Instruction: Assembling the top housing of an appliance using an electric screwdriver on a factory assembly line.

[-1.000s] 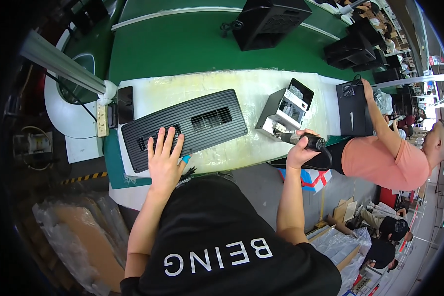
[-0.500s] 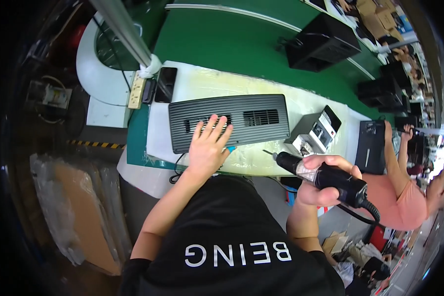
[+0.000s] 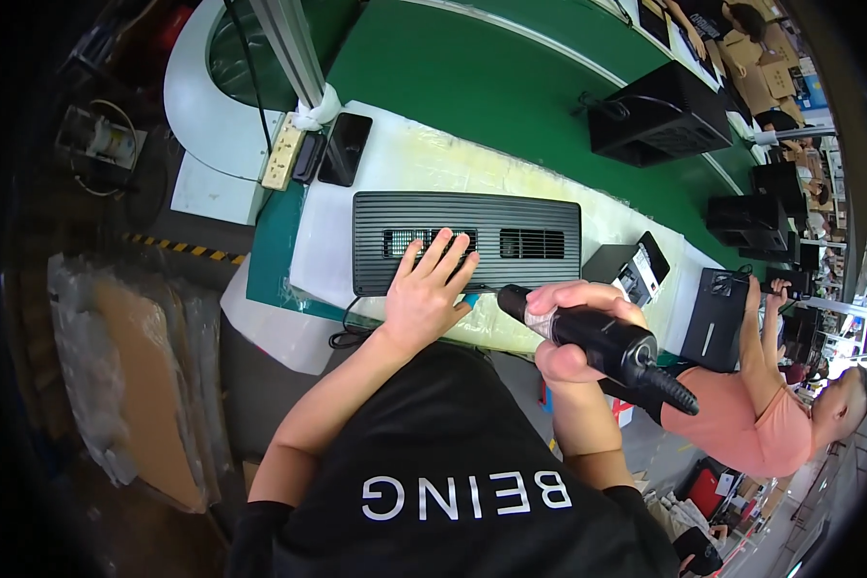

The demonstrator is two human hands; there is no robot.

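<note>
Two hands: left hand (image 3: 422,301) fingers spread on black panel (image 3: 466,241); right hand (image 3: 573,328) grips electric screwdriver (image 3: 592,345) beside it.

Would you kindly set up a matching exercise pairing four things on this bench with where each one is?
Things:
1. black panel
2. screwdriver
3. phone
4. power strip

Places:
A. gripped in the right hand
B. at the bench's far left edge, beside the post
C. flat under the left hand
D. leaning just right of the power strip

Pairs: 1-C, 2-A, 3-D, 4-B
</note>
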